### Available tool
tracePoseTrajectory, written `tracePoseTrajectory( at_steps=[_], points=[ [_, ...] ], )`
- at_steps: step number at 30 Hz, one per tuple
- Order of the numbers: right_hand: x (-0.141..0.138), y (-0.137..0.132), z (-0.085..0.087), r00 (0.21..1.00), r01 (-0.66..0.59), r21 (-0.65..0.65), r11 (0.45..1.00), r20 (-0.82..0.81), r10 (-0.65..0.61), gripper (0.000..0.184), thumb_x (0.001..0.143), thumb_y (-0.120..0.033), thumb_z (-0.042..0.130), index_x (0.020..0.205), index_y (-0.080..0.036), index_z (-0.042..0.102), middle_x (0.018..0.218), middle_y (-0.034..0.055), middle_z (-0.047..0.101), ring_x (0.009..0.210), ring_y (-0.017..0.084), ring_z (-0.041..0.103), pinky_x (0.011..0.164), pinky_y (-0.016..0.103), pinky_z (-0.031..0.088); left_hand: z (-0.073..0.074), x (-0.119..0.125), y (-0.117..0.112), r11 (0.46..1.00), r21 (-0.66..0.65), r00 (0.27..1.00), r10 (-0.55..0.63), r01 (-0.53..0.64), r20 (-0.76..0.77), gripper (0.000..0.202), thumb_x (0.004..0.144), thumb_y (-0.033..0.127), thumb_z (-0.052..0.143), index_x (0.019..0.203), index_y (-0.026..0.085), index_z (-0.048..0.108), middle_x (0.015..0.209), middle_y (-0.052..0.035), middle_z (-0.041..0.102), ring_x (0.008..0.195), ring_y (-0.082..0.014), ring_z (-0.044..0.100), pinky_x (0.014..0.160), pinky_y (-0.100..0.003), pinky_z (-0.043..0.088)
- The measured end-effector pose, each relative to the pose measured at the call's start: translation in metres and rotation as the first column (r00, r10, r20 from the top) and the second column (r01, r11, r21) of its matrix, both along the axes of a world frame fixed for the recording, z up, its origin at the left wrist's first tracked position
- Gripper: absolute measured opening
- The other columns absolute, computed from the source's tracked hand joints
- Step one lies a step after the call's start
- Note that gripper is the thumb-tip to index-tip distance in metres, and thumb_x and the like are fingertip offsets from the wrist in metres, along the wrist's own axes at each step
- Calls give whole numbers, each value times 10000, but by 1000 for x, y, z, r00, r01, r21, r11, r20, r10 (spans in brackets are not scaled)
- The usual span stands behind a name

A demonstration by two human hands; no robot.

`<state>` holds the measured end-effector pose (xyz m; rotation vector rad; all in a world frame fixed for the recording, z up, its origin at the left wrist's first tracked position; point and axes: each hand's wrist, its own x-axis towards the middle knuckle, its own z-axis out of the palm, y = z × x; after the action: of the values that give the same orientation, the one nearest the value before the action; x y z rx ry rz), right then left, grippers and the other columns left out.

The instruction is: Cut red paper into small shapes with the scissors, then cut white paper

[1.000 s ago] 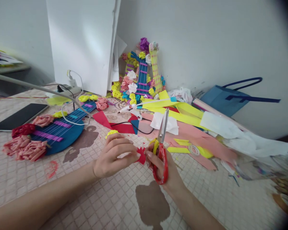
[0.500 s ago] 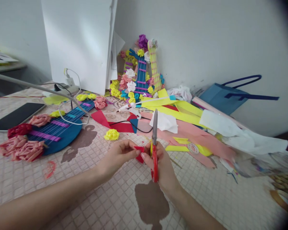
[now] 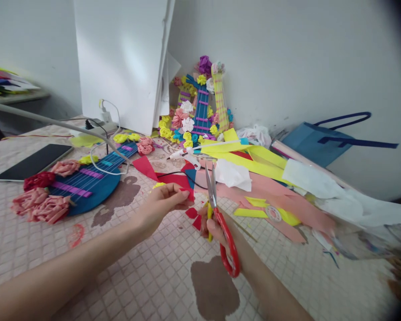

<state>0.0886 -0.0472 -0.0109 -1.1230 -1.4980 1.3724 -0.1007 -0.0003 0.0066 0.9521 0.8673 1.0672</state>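
Note:
My left hand (image 3: 165, 200) pinches a small red piece of crepe paper or cloth (image 3: 190, 194) between thumb and fingers. My right hand (image 3: 217, 229) is closed around a pair of scissors (image 3: 227, 247) with red handles, whose metal blades point away from me and are slightly parted. Something narrow and yellow (image 3: 210, 218) shows at the right fingers; whether it belongs to the scissors I cannot tell. Two small red scraps (image 3: 194, 217) are by the right fingertips, held or lying there. Behind the left hand, a yellow paper flower (image 3: 158, 185) is mostly hidden.
To the left lie a blue paper guitar (image 3: 96, 189) with flowers and a dark tablet (image 3: 33, 161). A white glue gun (image 3: 185, 154) with its cord, red strips (image 3: 145, 167), yellow strips (image 3: 267, 160) and pink strips (image 3: 277, 189) spread behind. Decorated guitars (image 3: 202, 109) lean at the wall.
My hands have drawn apart: the left rose slightly with a red piece, the right shifted right and down. The scissors tilted and their blades parted. The view has shifted a little.

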Motion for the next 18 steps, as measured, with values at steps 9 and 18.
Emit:
tracePoseTrajectory(
  at_steps=[9,18],
  points=[
    [-10,-9,16,983,-86,-113,990,153,102,202,863,-403,546,883,-206,502,667,-54,401,553,101,350,509,236,304,20,-8,5,988,-45,979,149,-144,140,248,732,246,743,695,164,513,750,-19,704,765,-171,688,739,-311,543],
    [-11,-9,3,963,-73,-91,993,251,94,221,879,-434,512,905,-216,487,602,-81,346,484,91,297,467,228,266,14,-7,7,987,-34,967,163,-160,194,230,747,234,732,684,161,523,738,-16,700,706,-142,670,718,-289,535]
  ],
)
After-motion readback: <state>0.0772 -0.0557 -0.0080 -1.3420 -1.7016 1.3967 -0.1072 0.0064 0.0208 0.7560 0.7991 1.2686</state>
